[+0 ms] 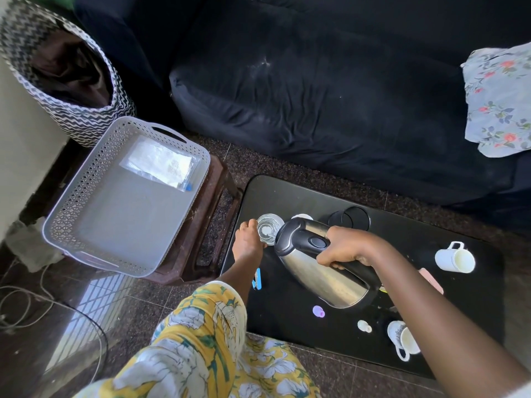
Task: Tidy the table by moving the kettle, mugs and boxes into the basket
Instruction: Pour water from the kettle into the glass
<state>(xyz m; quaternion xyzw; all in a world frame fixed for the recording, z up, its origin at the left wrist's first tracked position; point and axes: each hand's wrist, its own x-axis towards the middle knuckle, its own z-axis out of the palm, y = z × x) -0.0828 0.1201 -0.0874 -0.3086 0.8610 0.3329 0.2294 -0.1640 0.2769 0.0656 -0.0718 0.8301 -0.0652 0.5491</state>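
One steel kettle [321, 262], tilted, handle gripped by right hand [343, 251]. Left hand [249, 239] fingers around one clear glass [268, 227]. Two white mugs [455, 257] [403, 340]; the nearer partly hidden by forearm.

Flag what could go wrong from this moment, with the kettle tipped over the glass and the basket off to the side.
1. The right hand holds the kettle tilted, spout toward the glass that the left hand steadies; any liquid could spill on the table.
2. The kettle hangs over small items and near two white mugs; swinging it could knock them.
3. The basket overhangs a stool, so a heavy kettle might tip it.
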